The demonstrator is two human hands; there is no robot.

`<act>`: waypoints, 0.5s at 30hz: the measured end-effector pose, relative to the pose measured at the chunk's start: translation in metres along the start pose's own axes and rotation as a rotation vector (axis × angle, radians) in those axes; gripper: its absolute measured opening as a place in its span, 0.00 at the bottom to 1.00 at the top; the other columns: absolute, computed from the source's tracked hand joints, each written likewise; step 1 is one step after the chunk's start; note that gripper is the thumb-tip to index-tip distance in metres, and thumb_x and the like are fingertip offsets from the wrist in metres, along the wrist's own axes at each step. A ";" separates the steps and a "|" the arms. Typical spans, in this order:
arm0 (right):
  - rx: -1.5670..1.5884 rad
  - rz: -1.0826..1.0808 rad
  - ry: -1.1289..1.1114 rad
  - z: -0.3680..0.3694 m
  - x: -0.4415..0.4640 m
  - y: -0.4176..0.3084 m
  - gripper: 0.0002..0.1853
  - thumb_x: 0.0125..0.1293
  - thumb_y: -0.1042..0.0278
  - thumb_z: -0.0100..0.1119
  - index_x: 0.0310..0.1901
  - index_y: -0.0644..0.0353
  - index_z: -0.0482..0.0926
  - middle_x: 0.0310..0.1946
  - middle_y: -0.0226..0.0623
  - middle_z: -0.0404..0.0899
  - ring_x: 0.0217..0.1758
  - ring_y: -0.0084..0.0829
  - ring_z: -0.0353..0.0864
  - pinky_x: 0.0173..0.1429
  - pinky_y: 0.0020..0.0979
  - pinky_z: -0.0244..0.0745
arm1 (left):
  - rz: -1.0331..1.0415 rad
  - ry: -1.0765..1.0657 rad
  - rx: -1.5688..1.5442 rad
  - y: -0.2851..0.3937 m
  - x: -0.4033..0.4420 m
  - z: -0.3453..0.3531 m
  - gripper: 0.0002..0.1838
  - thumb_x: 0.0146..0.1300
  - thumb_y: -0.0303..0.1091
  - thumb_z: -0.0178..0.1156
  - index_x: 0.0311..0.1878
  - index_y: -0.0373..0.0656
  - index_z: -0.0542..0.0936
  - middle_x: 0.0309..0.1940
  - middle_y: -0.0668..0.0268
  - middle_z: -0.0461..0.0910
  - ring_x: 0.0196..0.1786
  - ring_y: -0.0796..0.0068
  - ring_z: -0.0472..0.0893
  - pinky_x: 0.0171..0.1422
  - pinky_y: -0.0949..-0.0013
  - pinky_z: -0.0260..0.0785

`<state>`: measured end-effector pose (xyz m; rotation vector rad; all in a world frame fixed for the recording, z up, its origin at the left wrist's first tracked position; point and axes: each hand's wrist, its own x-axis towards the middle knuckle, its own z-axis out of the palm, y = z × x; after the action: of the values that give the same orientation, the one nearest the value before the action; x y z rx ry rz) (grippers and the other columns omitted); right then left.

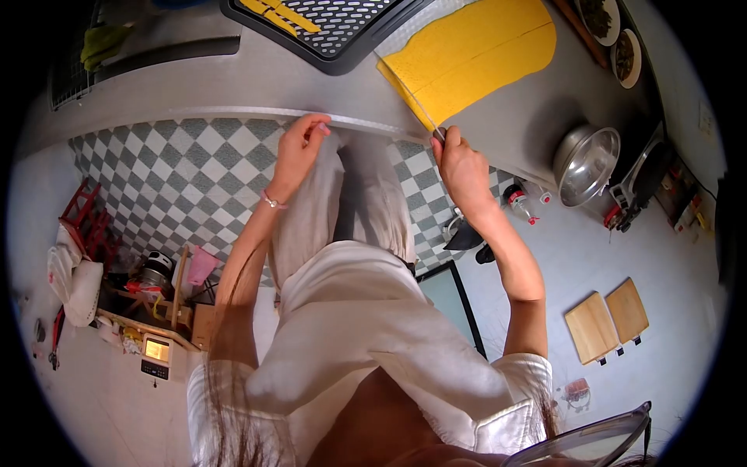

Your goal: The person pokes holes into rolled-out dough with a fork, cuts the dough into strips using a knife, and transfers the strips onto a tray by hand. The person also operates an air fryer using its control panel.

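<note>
My right hand (463,167) is closed around the dark handle of a knife (414,100). Its long thin blade lies across the left end of a flat yellow dough sheet (478,50), which has a line running lengthwise through it. My left hand (299,148) is at the counter's front edge, its fingers loosely bent and nothing visible in them. Up and to the left of the sheet, a black perforated tray (334,62) holds several yellow dough strips (284,17).
The steel counter (171,86) runs across the top. A metal bowl (587,167) stands at its right, with two white dishes of food (626,58) and a wooden rolling pin (583,35) farther back. A green cloth (101,47) lies at the left.
</note>
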<state>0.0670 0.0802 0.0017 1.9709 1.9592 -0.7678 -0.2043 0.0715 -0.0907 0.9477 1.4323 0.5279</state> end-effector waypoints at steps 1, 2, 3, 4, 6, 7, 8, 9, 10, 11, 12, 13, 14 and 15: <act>0.004 -0.006 0.014 0.001 0.000 0.000 0.15 0.69 0.56 0.53 0.36 0.62 0.69 0.24 0.48 0.78 0.24 0.50 0.80 0.27 0.44 0.76 | 0.000 0.003 0.005 0.000 0.000 0.000 0.09 0.68 0.29 0.52 0.47 0.41 0.79 0.32 0.68 0.81 0.33 0.83 0.77 0.38 0.77 0.68; 0.009 -0.010 0.027 0.003 -0.001 0.000 0.15 0.69 0.57 0.53 0.36 0.62 0.69 0.24 0.48 0.78 0.23 0.50 0.80 0.27 0.44 0.76 | -0.001 0.002 0.004 0.000 -0.001 0.000 0.09 0.68 0.29 0.53 0.48 0.41 0.79 0.32 0.68 0.81 0.33 0.83 0.77 0.38 0.77 0.68; 0.018 -0.016 0.035 0.004 -0.001 0.001 0.15 0.69 0.56 0.53 0.36 0.62 0.68 0.24 0.48 0.79 0.23 0.51 0.80 0.26 0.46 0.75 | -0.001 0.002 0.003 0.000 0.000 0.000 0.09 0.68 0.29 0.53 0.48 0.41 0.79 0.32 0.68 0.81 0.33 0.83 0.77 0.38 0.77 0.68; 0.027 -0.023 0.045 0.005 -0.001 0.003 0.16 0.70 0.56 0.52 0.36 0.62 0.67 0.24 0.49 0.79 0.23 0.52 0.80 0.26 0.47 0.74 | -0.001 0.004 0.003 0.000 0.000 0.000 0.09 0.68 0.29 0.53 0.48 0.41 0.79 0.32 0.68 0.81 0.33 0.83 0.77 0.38 0.78 0.68; 0.027 -0.031 0.051 0.005 -0.002 0.004 0.16 0.70 0.55 0.52 0.36 0.61 0.67 0.24 0.48 0.79 0.23 0.52 0.80 0.26 0.47 0.74 | -0.044 -0.030 0.004 0.002 -0.001 -0.002 0.11 0.70 0.28 0.50 0.50 0.39 0.78 0.34 0.70 0.80 0.37 0.84 0.76 0.44 0.79 0.68; 0.018 -0.033 0.047 0.004 -0.001 0.004 0.15 0.70 0.56 0.52 0.36 0.61 0.68 0.24 0.48 0.79 0.23 0.51 0.80 0.26 0.45 0.75 | -0.064 -0.046 0.004 0.003 -0.001 -0.002 0.12 0.70 0.27 0.49 0.52 0.39 0.78 0.36 0.70 0.79 0.39 0.84 0.75 0.47 0.79 0.68; 0.008 -0.034 0.043 0.003 -0.002 0.004 0.15 0.69 0.56 0.53 0.36 0.62 0.68 0.24 0.48 0.79 0.23 0.50 0.80 0.26 0.44 0.75 | -0.062 -0.046 0.009 0.003 -0.001 -0.002 0.12 0.70 0.27 0.49 0.52 0.39 0.78 0.36 0.70 0.79 0.39 0.84 0.75 0.47 0.79 0.68; 0.002 -0.038 0.046 0.003 -0.002 0.005 0.15 0.69 0.56 0.53 0.35 0.61 0.68 0.24 0.47 0.79 0.23 0.50 0.80 0.26 0.44 0.75 | -0.060 -0.045 0.013 0.003 -0.001 -0.002 0.12 0.70 0.27 0.49 0.52 0.39 0.78 0.36 0.70 0.79 0.39 0.84 0.75 0.47 0.79 0.68; -0.003 -0.041 0.047 0.003 -0.002 0.006 0.15 0.69 0.56 0.53 0.35 0.61 0.68 0.24 0.47 0.79 0.23 0.49 0.80 0.26 0.44 0.75 | -0.058 -0.045 0.018 0.003 -0.001 -0.002 0.12 0.70 0.27 0.49 0.52 0.38 0.78 0.36 0.70 0.79 0.39 0.84 0.75 0.47 0.79 0.68; -0.008 -0.044 0.049 0.003 -0.002 0.006 0.15 0.69 0.56 0.53 0.35 0.61 0.68 0.24 0.47 0.79 0.23 0.49 0.80 0.26 0.43 0.76 | -0.059 -0.045 0.023 0.003 -0.001 -0.002 0.12 0.70 0.27 0.49 0.52 0.38 0.78 0.36 0.70 0.79 0.39 0.84 0.76 0.47 0.79 0.68; -0.006 -0.045 0.049 0.002 -0.002 0.006 0.15 0.69 0.56 0.53 0.35 0.61 0.68 0.24 0.47 0.79 0.23 0.49 0.80 0.26 0.43 0.76 | -0.061 -0.044 0.029 0.002 0.000 -0.002 0.12 0.70 0.27 0.49 0.52 0.38 0.78 0.35 0.70 0.79 0.39 0.84 0.76 0.47 0.79 0.68; -0.004 -0.044 0.049 0.001 -0.003 0.006 0.15 0.69 0.56 0.53 0.34 0.61 0.68 0.23 0.47 0.78 0.23 0.49 0.80 0.26 0.43 0.76 | -0.062 -0.044 0.034 0.002 0.000 -0.002 0.11 0.70 0.27 0.49 0.51 0.38 0.78 0.35 0.70 0.79 0.39 0.84 0.76 0.47 0.79 0.68; -0.003 -0.044 0.049 0.001 -0.003 0.006 0.16 0.69 0.56 0.53 0.34 0.61 0.68 0.23 0.47 0.78 0.23 0.49 0.80 0.26 0.43 0.76 | -0.056 -0.041 0.038 0.002 -0.001 -0.002 0.11 0.70 0.27 0.49 0.51 0.38 0.78 0.35 0.70 0.79 0.39 0.84 0.76 0.46 0.79 0.68; 0.000 -0.043 0.046 0.000 -0.004 0.007 0.16 0.69 0.56 0.53 0.34 0.61 0.68 0.23 0.47 0.78 0.23 0.49 0.80 0.26 0.43 0.76 | -0.051 -0.039 0.041 0.002 -0.001 -0.002 0.11 0.70 0.27 0.49 0.51 0.38 0.78 0.35 0.70 0.79 0.39 0.84 0.76 0.46 0.79 0.68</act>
<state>0.0738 0.0767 0.0029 1.9691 2.0340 -0.7397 -0.2058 0.0722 -0.0887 0.9466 1.4333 0.4414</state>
